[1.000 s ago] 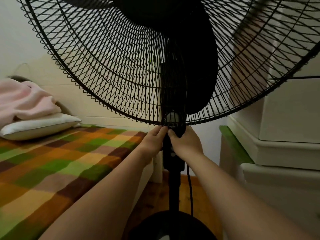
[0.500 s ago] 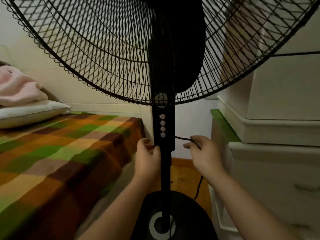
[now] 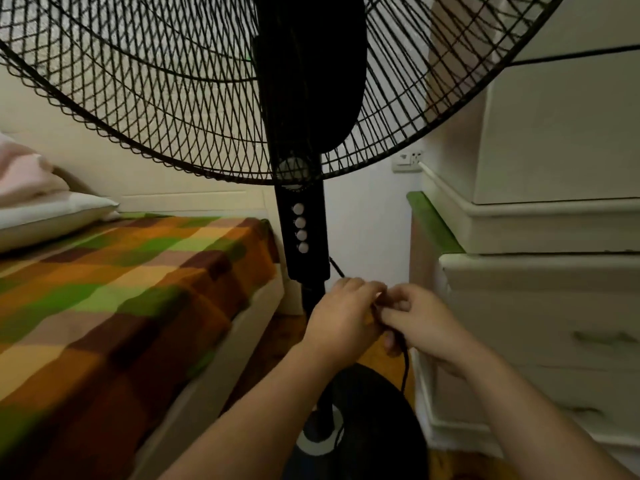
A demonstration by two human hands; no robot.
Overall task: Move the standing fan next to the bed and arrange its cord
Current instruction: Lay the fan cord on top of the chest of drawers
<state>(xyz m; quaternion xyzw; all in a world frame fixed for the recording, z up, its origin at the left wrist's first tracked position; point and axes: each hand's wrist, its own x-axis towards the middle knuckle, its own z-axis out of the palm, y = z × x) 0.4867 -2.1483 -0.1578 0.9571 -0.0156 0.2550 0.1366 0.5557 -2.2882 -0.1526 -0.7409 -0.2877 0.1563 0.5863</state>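
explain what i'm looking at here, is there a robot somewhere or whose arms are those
There is no robot here. The arms belong to a person, and the one camera sits on their head, looking forward and down, so you see roughly what they see.

Right in front stands a black fan, with its round base low down. To the left is a bed with a checked cover and a pillow. To the right is a pale dresser. A wall socket shows behind the fan.

A thin black cord leaves the fan's post and runs into the hands. The left hand and right hand meet beside the post, fingers curled round the cord. Below the right hand, the cord hangs toward the base.
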